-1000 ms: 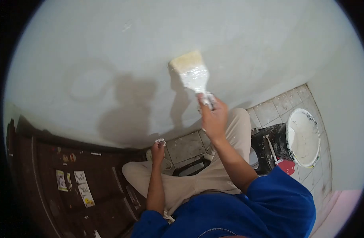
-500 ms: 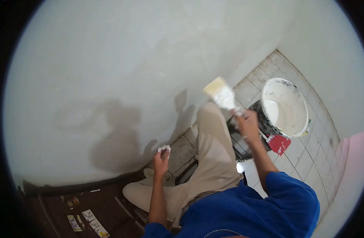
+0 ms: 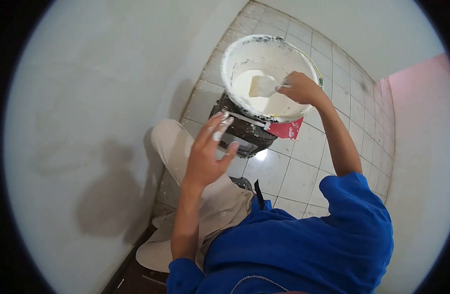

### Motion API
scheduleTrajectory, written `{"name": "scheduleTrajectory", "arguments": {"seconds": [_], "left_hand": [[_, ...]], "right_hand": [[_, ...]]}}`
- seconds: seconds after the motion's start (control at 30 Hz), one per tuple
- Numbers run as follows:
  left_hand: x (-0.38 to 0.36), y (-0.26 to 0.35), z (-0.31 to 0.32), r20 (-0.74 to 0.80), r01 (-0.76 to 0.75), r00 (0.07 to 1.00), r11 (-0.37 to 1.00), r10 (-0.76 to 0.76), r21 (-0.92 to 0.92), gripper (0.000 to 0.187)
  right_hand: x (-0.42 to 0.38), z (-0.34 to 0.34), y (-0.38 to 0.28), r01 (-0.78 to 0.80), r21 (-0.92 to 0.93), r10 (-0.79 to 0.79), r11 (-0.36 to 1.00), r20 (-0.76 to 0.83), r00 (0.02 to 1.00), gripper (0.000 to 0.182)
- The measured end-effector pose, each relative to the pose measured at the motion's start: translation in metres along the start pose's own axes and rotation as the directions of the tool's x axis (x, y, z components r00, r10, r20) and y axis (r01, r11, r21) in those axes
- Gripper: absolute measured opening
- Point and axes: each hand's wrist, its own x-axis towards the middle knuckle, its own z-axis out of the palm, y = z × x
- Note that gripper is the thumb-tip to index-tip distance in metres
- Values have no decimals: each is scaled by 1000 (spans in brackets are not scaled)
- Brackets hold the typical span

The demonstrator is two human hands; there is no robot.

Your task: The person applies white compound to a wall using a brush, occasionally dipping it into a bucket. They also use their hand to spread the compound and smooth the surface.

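A wide brush [image 3: 263, 86] with pale bristles and white paint on it is held over the inside of a white bucket [image 3: 240, 46]. My right hand [image 3: 301, 88] is closed round its handle at the bucket's right side. White paint [image 3: 243, 82] lies in the bucket. My left hand [image 3: 211, 147], its fingertips spotted with white, is spread with nothing in it, left of and below the bucket. Whether the bristles touch the paint is hard to tell.
The bucket stands on a dark, paint-spattered support [image 3: 242, 139]. Beside it, a red scraper-like tool [image 3: 285, 130] with a white handle juts out. A grey-white wall [image 3: 97, 73] rises at the left, with tiled floor [image 3: 308, 147] around the bucket.
The view has swung right. My right hand has carried the brush from beside the wall into the bucket's opening. My left hand has risen toward the bucket, and its fingers have spread.
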Motion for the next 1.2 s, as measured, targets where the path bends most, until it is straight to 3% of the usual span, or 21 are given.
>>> {"name": "scheduleTrajectory", "arguments": {"seconds": [0.07, 0.17, 0.37, 0.47, 0.57, 0.77, 0.87, 0.97, 1.1, 1.13, 1.2], "left_hand": [[5, -3, 28, 116, -23, 993, 998, 15, 67, 46], [5, -7, 52, 214, -29, 977, 989, -3, 148, 50], [3, -12, 56, 268, 4, 962, 981, -57, 196, 52], [3, -15, 55, 264, 9, 963, 982, -59, 189, 53], [5, -17, 56, 259, 21, 964, 986, -63, 163, 54], [4, -18, 56, 266, 51, 960, 986, -93, 161, 55], [4, -14, 56, 248, 85, 961, 984, -121, 154, 55], [3, -12, 57, 247, 73, 962, 981, -117, 180, 56], [-2, -15, 60, 228, 64, 968, 979, -109, 195, 58], [-4, -16, 60, 230, 48, 969, 977, -96, 205, 58], [-4, -17, 61, 209, 30, 974, 970, -82, 240, 58]], "right_hand": [[17, 22, 13, 34, -125, -33, 992, 8, 999, 36], [39, 28, 8, 17, -262, 49, 965, 243, 969, 32], [67, 45, 9, 107, -301, 37, 948, 435, 900, 29], [69, 39, 12, 118, -266, 18, 957, 459, 888, 30], [70, 34, 20, 48, -178, 47, 983, 496, 867, 30], [59, 27, 28, 135, -234, -38, 963, 376, 926, 37], [25, 5, 25, 133, -240, -87, 962, 195, 977, 38], [-23, -22, 6, 117, -171, -96, 978, 127, 987, 30], [-79, -23, -5, 11, -95, -5, 995, 58, 998, 20], [-88, -11, 4, 84, -122, -88, 989, -29, 996, 17], [-99, -7, 7, -12, -67, 9, 998, -45, 999, 23]]}}
